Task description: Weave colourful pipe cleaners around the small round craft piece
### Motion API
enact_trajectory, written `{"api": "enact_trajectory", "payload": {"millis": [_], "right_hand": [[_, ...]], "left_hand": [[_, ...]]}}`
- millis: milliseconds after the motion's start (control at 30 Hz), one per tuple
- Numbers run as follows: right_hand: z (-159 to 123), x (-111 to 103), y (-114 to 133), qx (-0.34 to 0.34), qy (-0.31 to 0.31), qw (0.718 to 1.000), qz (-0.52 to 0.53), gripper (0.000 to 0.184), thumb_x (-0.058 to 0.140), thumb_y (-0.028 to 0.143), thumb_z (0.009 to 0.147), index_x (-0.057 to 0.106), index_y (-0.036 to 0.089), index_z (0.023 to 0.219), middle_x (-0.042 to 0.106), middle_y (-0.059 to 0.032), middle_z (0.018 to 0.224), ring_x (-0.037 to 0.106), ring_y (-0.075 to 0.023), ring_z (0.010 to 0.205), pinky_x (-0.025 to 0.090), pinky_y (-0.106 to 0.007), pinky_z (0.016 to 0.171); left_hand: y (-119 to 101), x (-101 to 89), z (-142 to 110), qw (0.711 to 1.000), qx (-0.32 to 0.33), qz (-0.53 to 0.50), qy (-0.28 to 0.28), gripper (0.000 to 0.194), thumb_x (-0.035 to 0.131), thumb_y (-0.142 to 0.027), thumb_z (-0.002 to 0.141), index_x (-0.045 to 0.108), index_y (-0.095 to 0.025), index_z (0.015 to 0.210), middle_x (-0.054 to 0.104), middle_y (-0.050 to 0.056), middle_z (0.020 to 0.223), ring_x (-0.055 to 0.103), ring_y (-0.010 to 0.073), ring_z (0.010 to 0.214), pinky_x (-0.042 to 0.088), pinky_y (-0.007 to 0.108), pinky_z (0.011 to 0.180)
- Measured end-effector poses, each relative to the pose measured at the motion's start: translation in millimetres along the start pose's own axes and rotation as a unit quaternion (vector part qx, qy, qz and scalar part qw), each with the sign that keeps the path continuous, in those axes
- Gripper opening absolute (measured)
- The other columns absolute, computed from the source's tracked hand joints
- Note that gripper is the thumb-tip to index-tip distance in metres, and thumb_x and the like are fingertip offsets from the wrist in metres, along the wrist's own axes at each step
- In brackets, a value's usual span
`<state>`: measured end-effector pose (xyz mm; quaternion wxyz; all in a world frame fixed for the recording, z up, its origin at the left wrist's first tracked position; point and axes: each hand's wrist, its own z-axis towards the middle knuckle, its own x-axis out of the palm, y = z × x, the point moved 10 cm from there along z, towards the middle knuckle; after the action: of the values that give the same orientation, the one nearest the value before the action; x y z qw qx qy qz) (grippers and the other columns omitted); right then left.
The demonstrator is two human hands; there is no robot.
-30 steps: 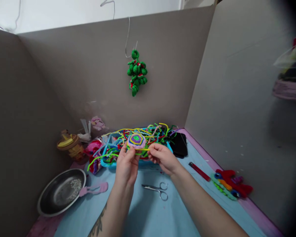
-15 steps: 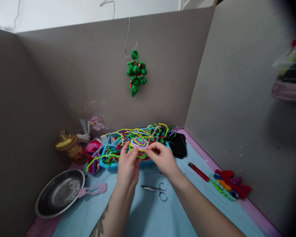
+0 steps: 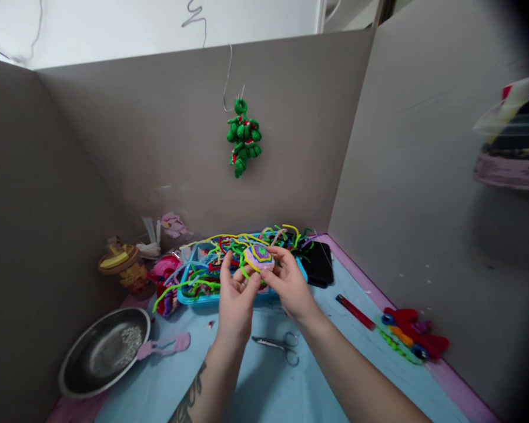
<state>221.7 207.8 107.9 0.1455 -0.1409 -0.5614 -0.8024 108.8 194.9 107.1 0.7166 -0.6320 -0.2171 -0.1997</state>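
A round disc of coiled pipe cleaners (image 3: 260,257), ringed in pink, yellow and purple with a green centre, is held up in front of the blue tray. My right hand (image 3: 288,285) pinches its right side, with the thumb on the near face and fingers at the upper edge. At the lower left edge, my left hand (image 3: 238,294) grips it with the thumb near the bottom. A yellow-green strand shows between the disc and the left fingers. Below the hands, small scissors (image 3: 275,343) lie on the light blue cloth (image 3: 264,393).
A blue tray (image 3: 203,301) heaped with pipe cleaners stands behind. To the left are a metal bowl (image 3: 101,355) of small pale pieces and a pink strip (image 3: 167,345). A red cutter (image 3: 355,311) and a colourful craft figure (image 3: 409,335) lie right. Green ornament (image 3: 244,141) hangs ahead.
The disc has shifted slightly right and tilted. My right fingers have moved up to its upper right edge, and my left hand has come rightward, its fingers more spread. The view has tipped upward slightly.
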Motion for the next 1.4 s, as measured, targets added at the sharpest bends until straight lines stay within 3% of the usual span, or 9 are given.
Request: {"api": "enact_trajectory", "payload": {"millis": [300,433,567,767,900,1067,1233,1300,1400], "right_hand": [[-2.9,10.2,0.9,0.004,0.034,0.999,-0.02,0.041,0.065,0.032,0.076,0.048,0.026,0.113,0.059,-0.0058,0.114,0.06,-0.0211,0.099,0.052,-0.032,0.077],[-0.3,-1.8,10.6,-0.016,0.019,0.993,-0.114,0.039,0.06,0.035,0.08,0.05,0.026,0.116,0.054,-0.0075,0.122,0.052,-0.0227,0.112,0.047,-0.037,0.088],[2.4,-15.4,36.3,-0.056,0.003,0.982,-0.179,0.031,0.059,0.039,0.08,0.058,0.024,0.108,0.053,-0.0074,0.124,0.047,-0.0239,0.117,0.041,-0.038,0.095],[0.4,-10.5,30.2,0.083,0.118,0.989,-0.013,0.052,0.065,0.048,0.074,0.051,0.025,0.118,0.055,-0.0099,0.118,0.052,-0.0246,0.11,0.043,-0.037,0.089],[-2.2,-7.6,24.8,0.113,0.141,0.984,-0.005,0.057,0.072,0.049,0.066,0.053,0.024,0.113,0.054,-0.0085,0.112,0.052,-0.0229,0.108,0.041,-0.036,0.09],[-5.9,3.2,19.0,0.118,0.149,0.98,-0.058,0.051,0.073,0.039,0.067,0.052,0.024,0.111,0.054,-0.0065,0.113,0.052,-0.0208,0.106,0.041,-0.035,0.089],[-2.9,-2.3,11.5,0.105,0.057,0.984,-0.135,0.038,0.066,0.024,0.068,0.054,0.022,0.104,0.059,-0.0038,0.103,0.055,-0.019,0.097,0.042,-0.034,0.085],[-2.0,-3.0,9.6,0.096,0.038,0.987,-0.122,0.036,0.065,0.022,0.067,0.056,0.022,0.101,0.059,-0.0038,0.105,0.054,-0.0194,0.101,0.042,-0.033,0.086],[-3.9,2.4,2.3,0.127,0.062,0.989,-0.042,0.038,0.063,0.024,0.069,0.057,0.022,0.106,0.062,-0.0052,0.099,0.058,-0.0201,0.093,0.046,-0.031,0.076]], "left_hand": [[-7.0,-11.6,2.7,0.997,0.042,0.053,-0.034,0.079,0.071,-0.022,0.07,0.026,-0.021,0.136,0.069,0.003,0.077,0.065,0.0143,0.07,0.051,0.028,0.07],[-19.4,-9.8,1.2,0.991,0.08,0.109,-0.023,0.079,0.069,-0.022,0.072,0.023,-0.023,0.137,0.066,0.0,0.071,0.064,0.0132,0.064,0.051,0.027,0.066],[-26.3,6.3,-4.0,0.974,0.111,0.186,0.072,0.084,0.065,-0.02,0.075,0.014,-0.024,0.141,0.064,-0.001,0.071,0.062,0.0132,0.067,0.049,0.028,0.069],[-21.1,23.1,-13.8,0.927,0.086,0.272,0.245,0.079,0.058,-0.02,0.082,0.008,-0.024,0.143,0.06,0.001,0.079,0.058,0.0134,0.076,0.044,0.029,0.075],[-23.6,24.1,-18.2,0.898,0.101,0.307,0.3,0.073,0.054,-0.021,0.084,0.01,-0.026,0.143,0.058,0.002,0.085,0.056,0.0146,0.079,0.043,0.031,0.077],[-26.0,24.6,-17.6,0.892,0.112,0.324,0.293,0.072,0.053,-0.021,0.085,0.011,-0.025,0.143,0.057,0.002,0.086,0.055,0.0149,0.08,0.043,0.032,0.078],[-22.4,19.9,-9.8,0.932,0.071,0.277,0.222,0.076,0.06,-0.02,0.08,0.018,-0.023,0.143,0.06,0.001,0.076,0.057,0.0145,0.072,0.044,0.029,0.074],[-21.2,15.6,-7.0,0.948,0.056,0.248,0.191,0.077,0.064,-0.019,0.076,0.022,-0.022,0.142,0.06,0.001,0.072,0.057,0.0145,0.069,0.045,0.028,0.071],[-20.2,15.9,-7.4,0.956,0.042,0.217,0.192,0.079,0.066,-0.017,0.075,0.024,-0.023,0.141,0.061,0.002,0.073,0.058,0.015,0.069,0.045,0.028,0.07]]}}
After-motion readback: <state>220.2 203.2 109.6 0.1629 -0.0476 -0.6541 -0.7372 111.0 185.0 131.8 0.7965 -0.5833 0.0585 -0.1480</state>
